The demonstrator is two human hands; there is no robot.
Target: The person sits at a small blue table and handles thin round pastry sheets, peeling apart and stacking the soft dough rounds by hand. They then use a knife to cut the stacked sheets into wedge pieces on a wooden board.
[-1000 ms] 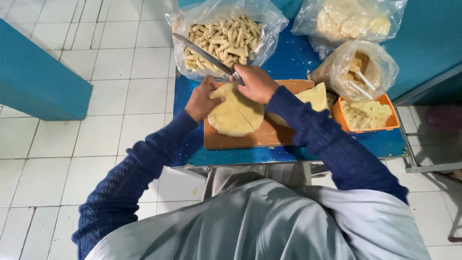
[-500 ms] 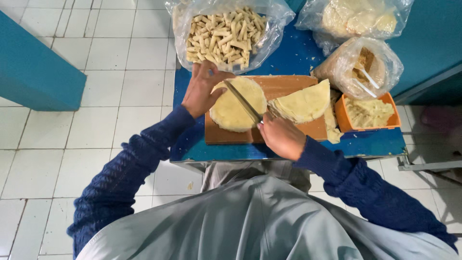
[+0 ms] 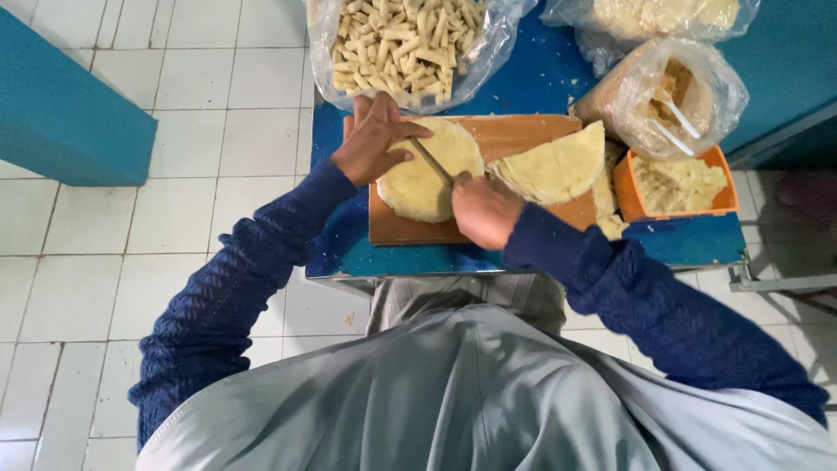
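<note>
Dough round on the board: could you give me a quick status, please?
Left hand flat on dough round. Right hand grips knife, blade across it. Cut pieces beside, apart.

Single head view, steep downward, close over table (image 3: 558,74).

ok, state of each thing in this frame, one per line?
left hand: flat, pressing the round dough sheet
right hand: closed on the knife
knife: blade lying across the round dough sheet
round dough sheet: flat on the cutting board
folded dough sheet: doubled over, on the board's right side
bag of dough sticks: open
orange tub: uncovered, filled
</note>
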